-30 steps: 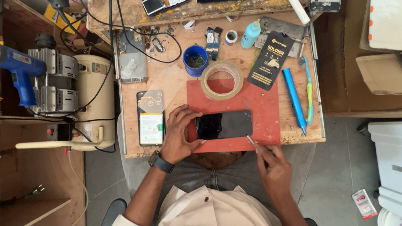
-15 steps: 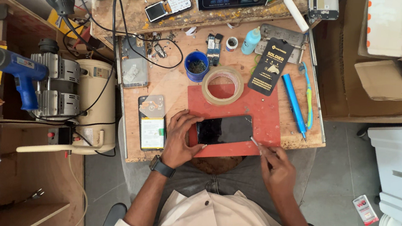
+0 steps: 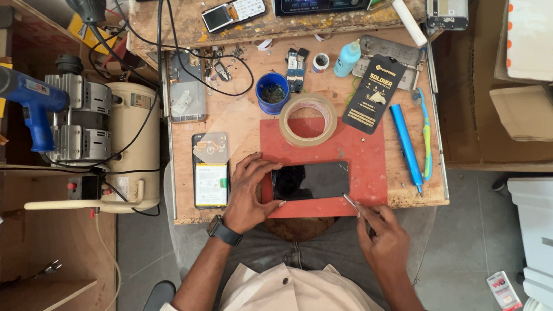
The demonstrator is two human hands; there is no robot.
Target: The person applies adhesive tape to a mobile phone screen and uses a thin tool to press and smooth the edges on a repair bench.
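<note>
A black smartphone [image 3: 311,179] lies screen-up on a red mat [image 3: 364,160] near the front edge of a small wooden workbench [image 3: 246,115]. My left hand [image 3: 250,193] grips the phone's left end, fingers curled over it. My right hand [image 3: 385,237] holds a thin metal tool [image 3: 351,204] whose tip touches the phone's lower right corner. A watch sits on my left wrist.
A tape roll [image 3: 308,120], a blue cup [image 3: 272,93], a black flat package [image 3: 371,94], a blue pen-shaped tool [image 3: 405,148] and an opened phone body [image 3: 209,169] lie on the bench. A cream compressor [image 3: 109,139] and blue heat gun [image 3: 25,97] stand left; cardboard boxes [image 3: 535,65] right.
The view has shifted slightly. My hands stay on the phone, and the tool tip remains at its lower right corner.
</note>
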